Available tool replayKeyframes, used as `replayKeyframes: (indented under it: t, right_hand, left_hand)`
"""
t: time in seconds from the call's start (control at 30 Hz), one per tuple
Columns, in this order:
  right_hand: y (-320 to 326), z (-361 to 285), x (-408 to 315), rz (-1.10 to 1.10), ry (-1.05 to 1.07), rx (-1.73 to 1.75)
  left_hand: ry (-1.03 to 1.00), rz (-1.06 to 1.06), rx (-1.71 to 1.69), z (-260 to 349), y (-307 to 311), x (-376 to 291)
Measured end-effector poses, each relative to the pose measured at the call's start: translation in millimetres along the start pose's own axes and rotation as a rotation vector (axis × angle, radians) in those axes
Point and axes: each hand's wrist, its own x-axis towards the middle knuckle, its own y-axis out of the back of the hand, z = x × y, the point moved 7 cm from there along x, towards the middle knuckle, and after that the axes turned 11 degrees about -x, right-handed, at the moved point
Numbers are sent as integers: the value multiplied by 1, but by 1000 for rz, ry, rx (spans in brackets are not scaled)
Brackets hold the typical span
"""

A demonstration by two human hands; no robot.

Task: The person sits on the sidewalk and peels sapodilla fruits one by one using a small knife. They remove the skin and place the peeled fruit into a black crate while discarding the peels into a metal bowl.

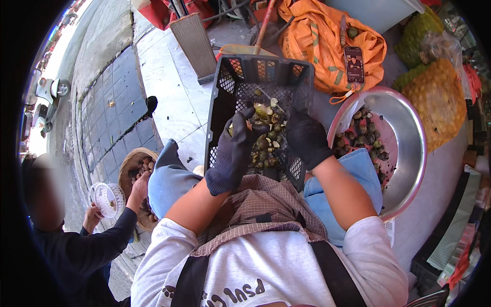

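Note:
My left hand (241, 144), in a dark knit glove, curls around a small husked nut (249, 125) that the fingers mostly cover. My right hand (307, 134), in a black glove, is closed around the handle end of a thin-bladed knife (271, 99), its blade slanting up and left. Both hands are over a black plastic mesh crate (221, 82) between my knees. In the crate lie green nuts and cut husk pieces (270, 134), some pale inside.
At right stands a metal basin (416, 153) with dark nuts (360, 132). A phone (353, 65) lies on an orange sack (322, 42); a full mesh sack (437, 103) sits beyond. At left, a person (76, 245) holds a white basket (109, 199) and reaches into a wicker basket (126, 169) of brown nuts.

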Motion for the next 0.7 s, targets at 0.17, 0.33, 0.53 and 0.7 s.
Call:
replayKeyframes:
  t: [0.17, 0.33, 0.53, 0.7]
  right_hand:
    - [0, 9, 4, -230, -110, 1274]
    - [-2, -29, -12, -394, 31, 1290]
    - [20, -31, -8, -56, 151, 445]
    - [31, -42, -14, 92, 262, 544]
  left_hand:
    - [-338, -147, 198, 19, -7, -7]
    - [409, -190, -912, -24, -12, -5]
    - [68, -300, -108, -27, -18, -7]
    - [-283, -288, -167, -15, -17, -15]
